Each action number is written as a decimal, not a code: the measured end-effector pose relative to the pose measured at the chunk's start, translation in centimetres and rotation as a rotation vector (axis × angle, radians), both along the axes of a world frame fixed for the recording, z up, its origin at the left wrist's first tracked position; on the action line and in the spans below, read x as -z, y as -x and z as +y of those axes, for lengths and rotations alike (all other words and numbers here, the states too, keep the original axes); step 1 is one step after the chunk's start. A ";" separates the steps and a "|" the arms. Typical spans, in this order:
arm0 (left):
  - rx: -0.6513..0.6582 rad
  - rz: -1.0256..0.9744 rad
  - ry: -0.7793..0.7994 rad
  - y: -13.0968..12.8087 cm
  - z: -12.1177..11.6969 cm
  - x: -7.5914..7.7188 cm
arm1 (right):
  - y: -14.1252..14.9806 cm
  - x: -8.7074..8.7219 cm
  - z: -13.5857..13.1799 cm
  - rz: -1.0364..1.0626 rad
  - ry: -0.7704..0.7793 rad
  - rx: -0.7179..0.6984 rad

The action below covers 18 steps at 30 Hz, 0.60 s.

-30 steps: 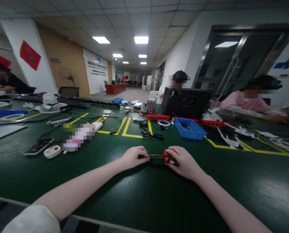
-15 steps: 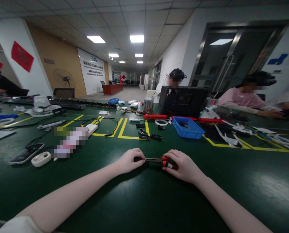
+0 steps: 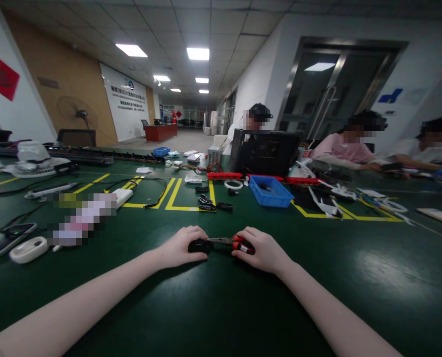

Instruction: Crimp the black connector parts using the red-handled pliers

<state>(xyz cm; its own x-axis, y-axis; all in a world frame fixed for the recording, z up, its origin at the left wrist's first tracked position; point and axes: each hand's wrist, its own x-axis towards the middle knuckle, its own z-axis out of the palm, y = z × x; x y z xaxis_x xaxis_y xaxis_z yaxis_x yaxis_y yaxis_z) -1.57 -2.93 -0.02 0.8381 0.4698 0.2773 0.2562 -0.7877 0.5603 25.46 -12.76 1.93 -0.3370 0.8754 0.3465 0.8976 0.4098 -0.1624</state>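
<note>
On the dark green table [image 3: 221,307] my right hand [image 3: 263,250] is closed round the red and black handles of a pair of pliers [image 3: 233,242]. The thin metal jaws point left. My left hand [image 3: 182,246] is closed on a small black part [image 3: 196,245] that meets the jaw tips. Both hands rest low on the table, close together, near the middle of the view.
Small black parts [image 3: 206,203] lie inside yellow tape lines [image 3: 171,196], with a blue bin [image 3: 270,191] and a black box [image 3: 263,151] behind. A phone [image 3: 5,237] and white case [image 3: 28,249] lie left. Three people sit at the table's far side.
The view has swung right and down a little, so everything shifted left. My hands stay joined on the pliers; the black part in my left hand now shows more clearly.
</note>
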 end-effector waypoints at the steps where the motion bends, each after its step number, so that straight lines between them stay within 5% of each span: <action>1: 0.006 -0.002 0.003 0.0 0.1 0.1 | 0.0 0.0 0.0 -0.002 -0.001 0.004; 18: -0.017 0.011 0.036 0.0 -0.5 -0.3 | -0.2 0.1 0.0 -0.007 0.057 0.003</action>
<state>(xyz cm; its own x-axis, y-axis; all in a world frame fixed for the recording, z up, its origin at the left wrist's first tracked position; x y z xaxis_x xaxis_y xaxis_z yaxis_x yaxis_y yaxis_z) -1.62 -3.43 0.23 0.8329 0.4931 0.2513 0.2752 -0.7629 0.5851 25.63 -12.73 1.80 -0.3365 0.8947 0.2936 0.8999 0.3974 -0.1797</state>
